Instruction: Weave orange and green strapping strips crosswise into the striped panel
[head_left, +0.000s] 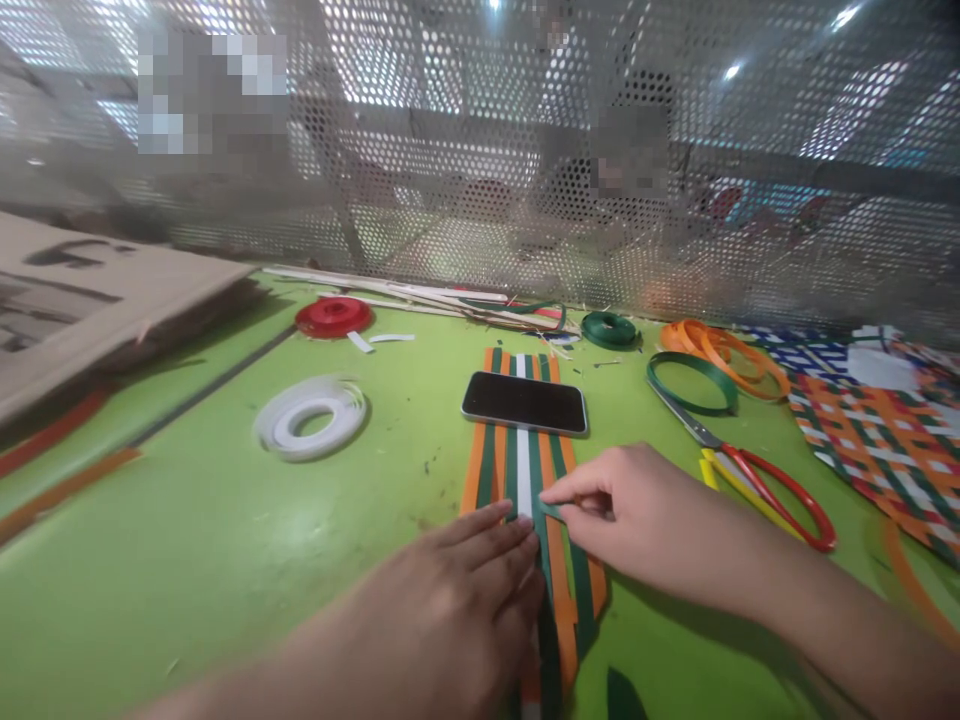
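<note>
Orange, green and white flat strips (523, 470) lie side by side lengthwise on the green tabletop. A dark-screened phone (525, 402) rests across their far part. My left hand (472, 590) lies over the strips with its fingers stretched out flat, covering some of them. Between thumb and forefinger, my right hand (637, 515) pinches a green strip (551, 509), of which only a short bit shows. Beyond that hand, to the right, are scissors (780, 500) with red and yellow handles.
At left lie a white strip roll (311, 418) and a red roll (334, 317). Farther back are thin pale sticks (390, 290) and a green roll (608, 329). Orange coils (720, 355) and woven pieces (877, 430) occupy the right. A perforated metal panel (480, 150) borders the back.
</note>
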